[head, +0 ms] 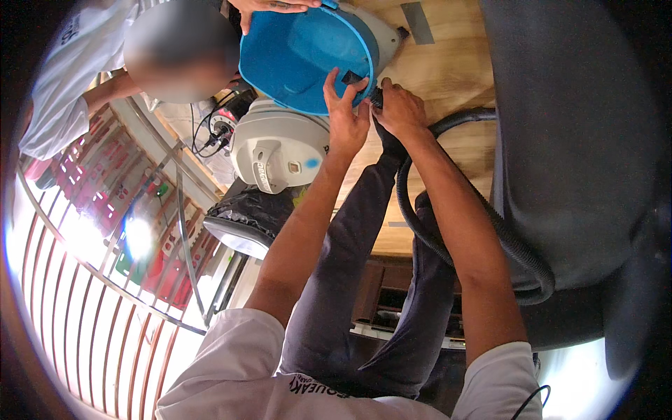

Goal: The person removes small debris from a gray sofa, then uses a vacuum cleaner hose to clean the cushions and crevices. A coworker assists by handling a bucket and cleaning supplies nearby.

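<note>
A blue plastic vacuum tank [294, 58] lies tipped, its wide mouth facing me. At its near rim my left hand [346, 115] reaches inside with spread fingers, touching or close to a black hose fitting [352, 77]; how firmly it grips is unclear. Outside the rim, my right hand [401, 107] is closed round the end of a black corrugated hose [517, 247], which loops down past my right arm. The grey motor head of the vacuum [281, 149] sits separately, left of my forearm. Another person's hand [275, 6] holds the tank's far rim.
A co-worker in a white shirt [79, 68] leans in at the upper left. Near the motor head are a power strip [223, 126] with black cables and a black-lined bin [252, 210]. A dark padded surface [572, 142] stands at right, metal railings [105, 273] at left.
</note>
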A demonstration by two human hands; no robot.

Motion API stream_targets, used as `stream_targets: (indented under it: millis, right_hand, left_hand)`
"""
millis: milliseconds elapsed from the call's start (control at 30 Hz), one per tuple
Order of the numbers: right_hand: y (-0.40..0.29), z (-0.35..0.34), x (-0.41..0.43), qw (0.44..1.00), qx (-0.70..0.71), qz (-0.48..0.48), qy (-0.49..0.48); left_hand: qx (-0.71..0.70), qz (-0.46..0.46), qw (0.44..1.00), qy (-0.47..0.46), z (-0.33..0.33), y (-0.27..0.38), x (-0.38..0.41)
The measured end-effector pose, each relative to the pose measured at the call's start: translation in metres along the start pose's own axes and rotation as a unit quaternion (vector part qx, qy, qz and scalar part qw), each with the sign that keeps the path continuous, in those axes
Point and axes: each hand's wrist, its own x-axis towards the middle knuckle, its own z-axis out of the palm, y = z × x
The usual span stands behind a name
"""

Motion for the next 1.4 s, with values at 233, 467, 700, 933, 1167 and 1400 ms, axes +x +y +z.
stream_targets:
  millis: [233, 467, 700, 933, 1167, 1400]
  right_hand:
    - [0.017, -0.063, -0.112, 0.994, 0.026, -0.021, 0.107]
    - [0.053, -0.096, -0.417, 0.844, 0.299, 0.156, 0.417]
    - [0.132, 0.039, -0.530, 0.758, 0.378, 0.390, 0.361]
    - [0.145, 0.064, -0.491, 0.562, 0.610, 0.350, 0.436]
    - [0.059, -0.069, -0.553, 0.673, 0.604, 0.055, 0.422]
    - [0.109, 0.011, -0.532, 0.757, 0.551, 0.245, 0.251]
  left_hand:
    - [0.056, -0.061, 0.995, 0.053, -0.004, 0.032, -0.007]
    - [-0.051, -0.190, 0.939, -0.283, 0.044, 0.057, -0.127]
    - [0.183, -0.175, 0.810, -0.529, 0.143, 0.013, -0.231]
    - [0.216, -0.057, 0.764, -0.606, 0.136, 0.040, -0.317]
    - [-0.355, -0.315, 0.704, -0.529, 0.031, 0.140, -0.346]
    - [-0.468, -0.212, 0.628, -0.585, -0.092, 0.273, -0.327]
